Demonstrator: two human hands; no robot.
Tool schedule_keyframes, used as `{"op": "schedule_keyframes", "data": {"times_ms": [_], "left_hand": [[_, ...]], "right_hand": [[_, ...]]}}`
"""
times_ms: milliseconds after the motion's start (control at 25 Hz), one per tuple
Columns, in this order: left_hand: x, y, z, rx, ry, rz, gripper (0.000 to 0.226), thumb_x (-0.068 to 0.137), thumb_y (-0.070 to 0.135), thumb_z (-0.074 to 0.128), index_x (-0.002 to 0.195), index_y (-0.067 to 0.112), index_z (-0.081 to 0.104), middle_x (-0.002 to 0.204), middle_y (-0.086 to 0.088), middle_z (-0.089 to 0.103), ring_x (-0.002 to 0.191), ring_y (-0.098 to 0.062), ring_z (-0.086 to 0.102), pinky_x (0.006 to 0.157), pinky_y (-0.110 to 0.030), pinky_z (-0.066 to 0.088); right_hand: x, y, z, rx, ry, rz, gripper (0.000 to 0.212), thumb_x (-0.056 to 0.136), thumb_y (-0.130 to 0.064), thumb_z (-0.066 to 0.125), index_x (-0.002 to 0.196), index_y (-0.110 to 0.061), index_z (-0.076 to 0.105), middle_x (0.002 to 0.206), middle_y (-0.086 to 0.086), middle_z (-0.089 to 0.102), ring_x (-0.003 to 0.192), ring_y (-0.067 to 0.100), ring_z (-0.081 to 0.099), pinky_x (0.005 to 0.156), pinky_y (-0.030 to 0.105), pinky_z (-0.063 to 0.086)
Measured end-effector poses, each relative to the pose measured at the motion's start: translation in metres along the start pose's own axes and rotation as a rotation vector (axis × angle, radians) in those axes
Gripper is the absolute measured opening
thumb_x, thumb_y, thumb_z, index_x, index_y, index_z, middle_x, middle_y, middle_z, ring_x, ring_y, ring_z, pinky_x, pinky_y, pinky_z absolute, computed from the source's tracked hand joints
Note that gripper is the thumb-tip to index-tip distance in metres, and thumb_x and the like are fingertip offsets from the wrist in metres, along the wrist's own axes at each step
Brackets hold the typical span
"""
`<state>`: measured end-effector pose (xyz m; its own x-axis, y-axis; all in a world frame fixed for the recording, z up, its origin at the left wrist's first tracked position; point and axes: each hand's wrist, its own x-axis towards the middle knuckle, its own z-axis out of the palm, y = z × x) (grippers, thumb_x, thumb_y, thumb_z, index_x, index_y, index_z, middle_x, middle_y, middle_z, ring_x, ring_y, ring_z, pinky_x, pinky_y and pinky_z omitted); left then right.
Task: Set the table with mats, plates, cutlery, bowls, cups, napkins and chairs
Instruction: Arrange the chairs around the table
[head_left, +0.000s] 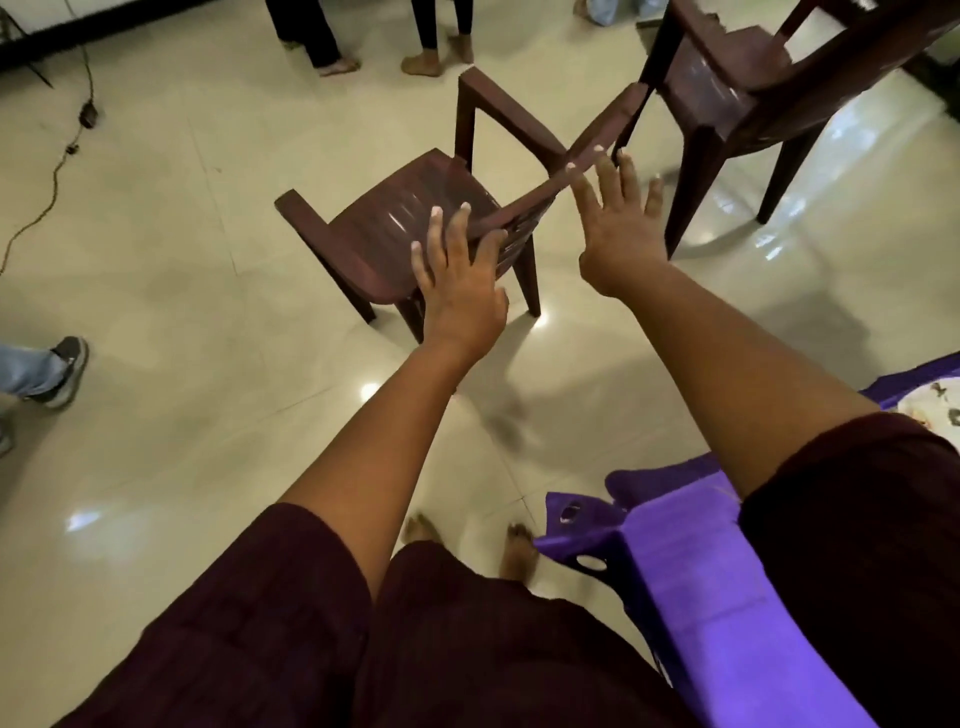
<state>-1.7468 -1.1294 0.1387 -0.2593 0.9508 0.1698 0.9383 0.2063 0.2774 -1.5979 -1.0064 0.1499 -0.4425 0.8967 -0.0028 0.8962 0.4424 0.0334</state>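
We reach both hands to the near chair (415, 228) on the tiled floor (208, 415). Our left hand (457, 280) and right hand (621, 228) lie on its backrest top, fingers spread, gripping nothing. A second chair (727, 104) stands just beyond, right.

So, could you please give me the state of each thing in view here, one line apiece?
Near brown chair: upright on the floor, backrest towards the person.
Far brown chair: upright, beside the near chair's armrest.
Left hand: open, fingers spread at the near chair's backrest top, no closed grip.
Right hand: open, fingers spread at the same backrest top.
Purple chair: partly in view at lower right.
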Motion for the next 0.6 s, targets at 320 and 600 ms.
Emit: {"op": "schedule_keyframes", "data": {"times_ms": [320, 600], "left_hand": [[0.122, -0.002, 0.023, -0.051, -0.309, 0.106, 0.043, 0.092, 0.026, 0.058, 0.129, 0.01, 0.045, 0.13, -0.011, 0.052, 0.121, -0.029, 0.046, 0.093, -0.042, 0.041], [0.167, -0.039, 0.047, -0.121, -0.603, 0.293, 0.036, 0.083, 0.016, 0.05, 0.117, 0.006, 0.047, 0.121, -0.014, 0.056, 0.116, -0.035, 0.045, 0.089, -0.043, 0.041]], "right_hand": [[0.07, -0.02, 0.001, -0.207, -0.189, -0.082, 0.072, 0.093, -0.011, 0.05, 0.154, -0.019, 0.013, 0.163, 0.005, 0.008, 0.15, 0.028, -0.004, 0.119, 0.056, 0.001], [0.129, -0.039, 0.012, -0.369, -0.301, 0.029, 0.044, 0.102, -0.019, 0.031, 0.146, -0.013, 0.035, 0.152, 0.009, 0.036, 0.147, 0.029, 0.017, 0.119, 0.049, 0.008]]}}
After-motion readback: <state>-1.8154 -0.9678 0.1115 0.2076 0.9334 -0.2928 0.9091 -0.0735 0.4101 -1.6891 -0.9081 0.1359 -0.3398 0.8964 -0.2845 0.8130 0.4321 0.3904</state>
